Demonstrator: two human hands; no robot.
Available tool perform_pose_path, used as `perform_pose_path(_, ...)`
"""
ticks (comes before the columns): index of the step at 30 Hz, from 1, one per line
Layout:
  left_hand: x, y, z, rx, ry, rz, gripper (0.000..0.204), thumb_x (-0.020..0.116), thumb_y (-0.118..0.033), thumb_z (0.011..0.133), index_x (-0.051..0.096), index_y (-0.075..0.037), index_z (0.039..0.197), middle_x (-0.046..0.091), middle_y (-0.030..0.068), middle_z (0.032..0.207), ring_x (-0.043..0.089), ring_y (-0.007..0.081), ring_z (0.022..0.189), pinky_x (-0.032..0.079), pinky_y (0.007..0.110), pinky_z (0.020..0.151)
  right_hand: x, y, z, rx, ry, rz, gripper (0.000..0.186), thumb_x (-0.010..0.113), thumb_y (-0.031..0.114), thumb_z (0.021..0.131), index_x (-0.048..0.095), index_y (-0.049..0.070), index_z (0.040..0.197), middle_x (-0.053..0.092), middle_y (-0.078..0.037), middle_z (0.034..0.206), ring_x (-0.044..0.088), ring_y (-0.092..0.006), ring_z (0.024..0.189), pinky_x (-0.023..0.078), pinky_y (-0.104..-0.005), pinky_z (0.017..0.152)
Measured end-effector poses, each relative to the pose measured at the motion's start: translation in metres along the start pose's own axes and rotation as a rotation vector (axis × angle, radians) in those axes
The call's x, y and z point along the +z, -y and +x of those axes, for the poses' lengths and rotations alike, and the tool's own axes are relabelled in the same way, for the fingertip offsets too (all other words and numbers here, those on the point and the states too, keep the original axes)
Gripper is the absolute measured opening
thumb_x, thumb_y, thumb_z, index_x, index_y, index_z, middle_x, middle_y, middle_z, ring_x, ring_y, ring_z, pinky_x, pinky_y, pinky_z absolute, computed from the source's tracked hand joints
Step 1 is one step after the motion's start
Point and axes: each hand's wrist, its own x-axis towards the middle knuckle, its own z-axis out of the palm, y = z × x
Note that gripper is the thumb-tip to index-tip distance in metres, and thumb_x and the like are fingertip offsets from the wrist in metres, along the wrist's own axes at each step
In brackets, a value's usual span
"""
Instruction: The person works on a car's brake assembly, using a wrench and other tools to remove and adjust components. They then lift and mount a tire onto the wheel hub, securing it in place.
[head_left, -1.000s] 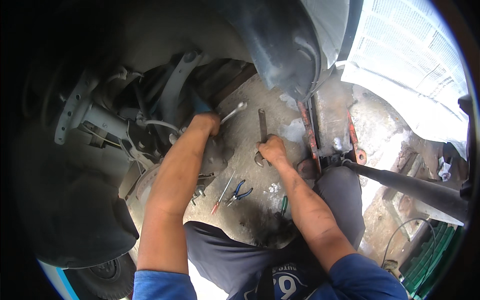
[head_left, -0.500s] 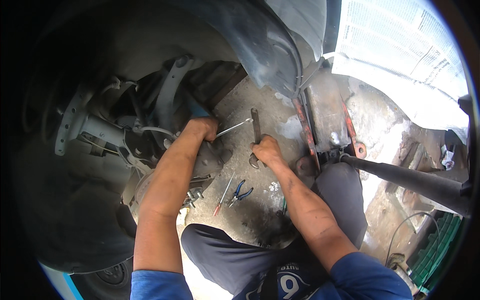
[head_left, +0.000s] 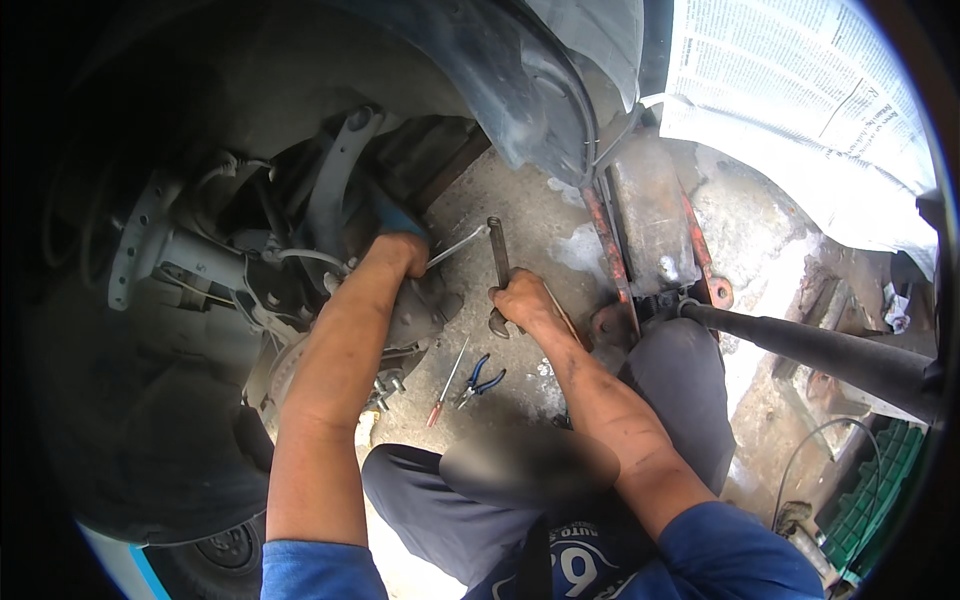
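My left hand (head_left: 403, 254) reaches in beside the wheel hub's grey knuckle (head_left: 415, 318), closed around a slim silver wrench (head_left: 458, 247). Its fingers are partly hidden by the wrist and the parts there. The wrench's free end points right, over the floor. My right hand (head_left: 522, 297) is wrapped around the lower part of a dark wrench (head_left: 500, 252), held roughly upright. The dark wrench's upper end is beside the silver wrench's tip; its hooked jaw shows below my fingers. Wheel studs (head_left: 388, 388) stick out below my left forearm.
On the concrete lie a red-handled screwdriver (head_left: 437, 410) and blue-handled pliers (head_left: 482, 382). A floor jack (head_left: 655, 225) with a long dark handle (head_left: 790, 350) stands at the right. Newspaper (head_left: 790, 110) hangs at the upper right. A green plastic case (head_left: 880, 490) sits lower right.
My right hand has shifted slightly left with the dark wrench, bringing its upper end to the silver wrench's tip. The silver wrench has moved slightly up and left; my left hand stays nearly in place.
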Motion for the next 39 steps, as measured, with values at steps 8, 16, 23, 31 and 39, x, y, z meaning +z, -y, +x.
perform_pose_path(8, -0.019, -0.009, -0.012, 0.066, -0.004, -0.031, 0.037, 0.068, -0.017, 0.08, 0.076, -0.003, 0.114, 0.073, 0.0174, 0.121, 0.07, 0.0313, 0.112, 0.055, 0.039, 0.094, 0.008, -0.014, 0.011, -0.03, -0.064, -0.029, 0.043, 0.074, 0.028, 0.085, 0.069, -0.009, 0.107, 0.072, -0.029, 0.105, 0.071, -0.0383, 0.104, 0.054, -0.0433, 0.09)
perform_pose_path(16, 0.002, -0.001, 0.006, 0.004, -0.043, 0.016, 0.036, 0.067, -0.016, 0.082, 0.075, -0.002, 0.114, 0.073, 0.0162, 0.121, 0.07, 0.0301, 0.115, 0.055, 0.038, 0.096, 0.016, -0.013, 0.012, -0.022, -0.066, 0.016, 0.041, 0.074, 0.028, 0.084, 0.07, -0.008, 0.102, 0.072, -0.029, 0.101, 0.071, -0.0382, 0.1, 0.053, -0.0433, 0.089)
perform_pose_path(23, 0.003, 0.01, 0.005, -0.11, 0.0, -0.154, 0.041, 0.07, -0.017, 0.081, 0.073, -0.003, 0.12, 0.069, 0.017, 0.129, 0.067, 0.0293, 0.121, 0.054, 0.039, 0.099, 0.009, -0.007, 0.008, 0.004, -0.034, 0.058, 0.041, 0.074, 0.029, 0.083, 0.071, -0.008, 0.102, 0.072, -0.028, 0.1, 0.071, -0.0379, 0.099, 0.054, -0.0426, 0.088)
perform_pose_path(31, -0.016, -0.003, -0.007, -0.039, 0.041, -0.139, 0.045, 0.076, -0.022, 0.08, 0.073, -0.004, 0.121, 0.07, 0.0166, 0.129, 0.067, 0.0306, 0.12, 0.053, 0.04, 0.099, 0.015, -0.015, 0.016, 0.005, -0.056, 0.044, 0.041, 0.074, 0.029, 0.084, 0.07, -0.009, 0.101, 0.072, -0.028, 0.1, 0.072, -0.037, 0.098, 0.054, -0.0419, 0.088)
perform_pose_path(39, -0.004, 0.016, 0.01, 0.009, 0.061, -0.203, 0.047, 0.076, -0.024, 0.081, 0.072, -0.005, 0.124, 0.07, 0.0157, 0.129, 0.068, 0.0304, 0.117, 0.053, 0.041, 0.098, 0.02, -0.013, 0.015, -0.007, -0.018, 0.021, 0.041, 0.074, 0.03, 0.086, 0.07, -0.007, 0.103, 0.073, -0.026, 0.099, 0.072, -0.0346, 0.097, 0.053, -0.0413, 0.087)
